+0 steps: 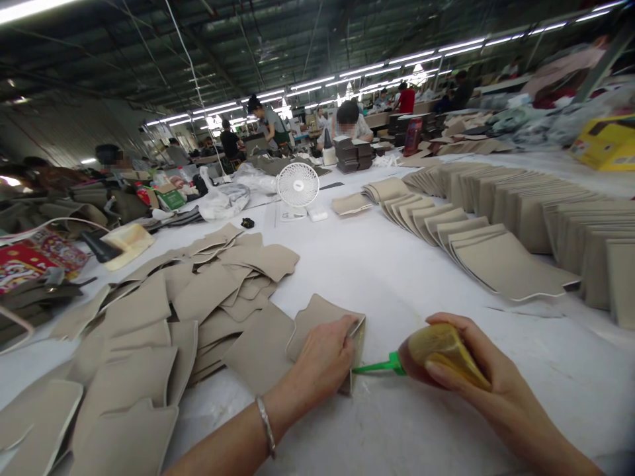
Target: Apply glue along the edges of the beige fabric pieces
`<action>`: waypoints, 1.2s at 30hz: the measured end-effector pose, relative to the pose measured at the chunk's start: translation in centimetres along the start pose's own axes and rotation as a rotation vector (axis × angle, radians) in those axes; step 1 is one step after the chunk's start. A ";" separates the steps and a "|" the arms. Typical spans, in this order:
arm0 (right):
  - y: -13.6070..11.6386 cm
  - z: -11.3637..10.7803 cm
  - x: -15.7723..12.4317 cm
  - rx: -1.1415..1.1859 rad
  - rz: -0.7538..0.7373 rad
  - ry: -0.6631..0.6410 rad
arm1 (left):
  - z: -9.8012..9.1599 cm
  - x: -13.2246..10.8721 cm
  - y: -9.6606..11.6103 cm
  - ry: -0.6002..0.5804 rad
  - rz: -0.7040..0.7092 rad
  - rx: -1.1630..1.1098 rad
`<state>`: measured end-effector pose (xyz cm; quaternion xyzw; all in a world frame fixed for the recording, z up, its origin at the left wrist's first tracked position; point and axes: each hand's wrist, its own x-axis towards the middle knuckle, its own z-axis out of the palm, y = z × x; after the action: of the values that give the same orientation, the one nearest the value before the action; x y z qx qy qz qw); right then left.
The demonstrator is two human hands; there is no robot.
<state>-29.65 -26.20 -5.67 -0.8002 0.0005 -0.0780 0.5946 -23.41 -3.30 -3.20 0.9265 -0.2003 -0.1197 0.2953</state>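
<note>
My left hand (317, 357), with a bangle on the wrist, is closed on a taupe leather-like panel (317, 314) at the near middle of the table. Its fingers hold the panel's right edge, where a narrow strip stands raised. In my right hand (496, 373) is a squeeze bottle (439, 354) of amber liquid, tipped on its side. The bottle's green nozzle (380, 365) points left, its tip at the panel's edge just below my left fingers. Under and beside the held panel lies a loose pile of similar panels (141, 360).
A long row of standing panels (516, 198) curves along the right of the white table (367, 271). Farther back are a small white fan (297, 185), plastic bags (223, 198) and a yellow box (608, 144). Several people work at tables beyond.
</note>
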 end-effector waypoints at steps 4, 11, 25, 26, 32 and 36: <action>-1.0 1.0 -0.7 0.068 0.075 0.069 | 0.1 -0.1 0.1 0.007 -0.001 0.000; -1.2 0.8 -0.5 0.055 0.102 0.127 | 0.3 0.0 0.0 0.017 0.007 0.014; 0.5 -0.3 1.3 -0.019 0.059 0.154 | -0.1 0.0 0.5 -0.020 -0.009 0.011; 0.7 -0.4 1.5 -0.028 0.048 0.161 | -0.1 0.0 0.5 -0.021 -0.008 0.017; 0.2 0.2 0.4 0.030 0.087 0.083 | 0.0 0.1 0.3 -0.018 0.004 0.003; 0.5 -0.2 0.7 0.077 0.119 0.023 | 0.1 0.2 0.1 -0.011 0.014 -0.001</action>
<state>-28.89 -26.55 -5.98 -0.7744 0.0521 -0.0515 0.6285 -23.29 -3.51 -3.19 0.9243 -0.2082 -0.1228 0.2953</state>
